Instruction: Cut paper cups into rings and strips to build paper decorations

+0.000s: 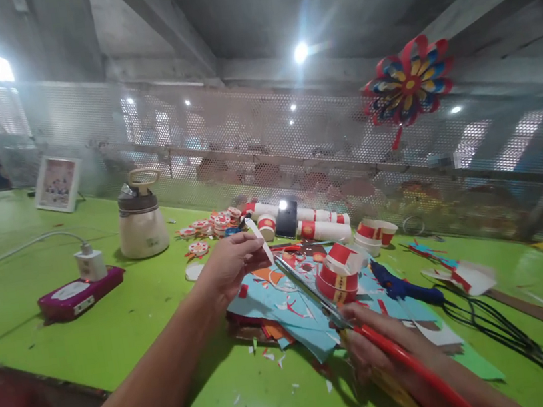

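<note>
A narrow white paper strip (261, 241) is pinched between the fingers of my left hand (232, 263), above the littered part of the table. My right hand (371, 337) grips a pair of scissors (314, 293) with red and yellow handles. Their blade tips point up and left, close to the strip's lower end; whether they touch it I cannot tell. Under both hands lie light-blue paper sheets (279, 313) strewn with red and white scraps. Just beyond the scissors stand red-and-white paper cups (338, 278), one upside down on another.
A blue glue gun (407, 285) with a black cord lies right. Paper cup stacks (326, 230) and a phone (286, 218) with its light on are behind. To the left are a spray bottle (142, 225), a purple power strip (82, 293) and a picture frame (58, 184).
</note>
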Tool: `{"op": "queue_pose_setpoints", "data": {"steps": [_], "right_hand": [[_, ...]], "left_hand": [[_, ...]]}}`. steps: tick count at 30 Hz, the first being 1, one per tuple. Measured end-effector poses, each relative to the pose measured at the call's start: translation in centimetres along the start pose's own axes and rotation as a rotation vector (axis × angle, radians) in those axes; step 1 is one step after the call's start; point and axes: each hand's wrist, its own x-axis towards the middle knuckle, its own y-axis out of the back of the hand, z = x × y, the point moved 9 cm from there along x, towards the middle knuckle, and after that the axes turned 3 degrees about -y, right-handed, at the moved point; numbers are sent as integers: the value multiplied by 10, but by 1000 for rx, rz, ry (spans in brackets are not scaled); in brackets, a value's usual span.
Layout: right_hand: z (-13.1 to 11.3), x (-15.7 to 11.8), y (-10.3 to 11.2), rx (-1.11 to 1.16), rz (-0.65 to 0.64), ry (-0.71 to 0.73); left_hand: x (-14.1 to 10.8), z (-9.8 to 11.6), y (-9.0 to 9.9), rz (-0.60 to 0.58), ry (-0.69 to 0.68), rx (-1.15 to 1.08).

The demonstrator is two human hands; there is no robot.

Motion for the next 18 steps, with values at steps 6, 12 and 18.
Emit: {"op": "queue_pose_setpoints", "data": {"steps": [6,12,18], "right_hand": [[3,4,-3,-53,-39,116],[-5,2,-4,-155,-3,219],[-6,3,-4,-182,20,236]], "left_hand": [[-1,-3,-1,-7,3,20],[-5,-5,-10,-24,20,11],[-7,-5,-11,2,23,16]]}}
